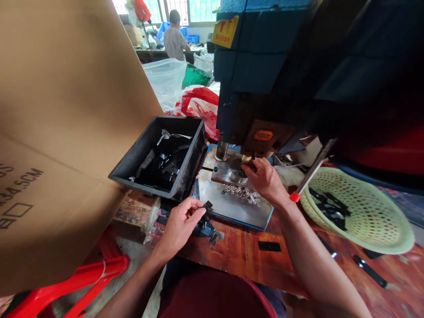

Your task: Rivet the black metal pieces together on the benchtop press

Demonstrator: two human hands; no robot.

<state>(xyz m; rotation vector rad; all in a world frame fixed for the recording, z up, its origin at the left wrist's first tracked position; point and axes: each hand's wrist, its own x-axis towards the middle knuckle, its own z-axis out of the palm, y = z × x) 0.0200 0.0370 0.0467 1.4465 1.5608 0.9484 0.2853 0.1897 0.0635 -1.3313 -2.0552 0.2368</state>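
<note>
A small black part is pinched by the left hand at the bench edge, while the right hand is curled tight under the press, grip contents not really visible.

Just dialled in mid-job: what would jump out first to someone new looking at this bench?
The big dark blue press looms at the top centre, with the right hand reaching in at its die. Left of it sits a black bin of dark strips, and a huge cardboard sheet walls off the left side. The left hand pinches a small black piece at the bench edge.
</note>
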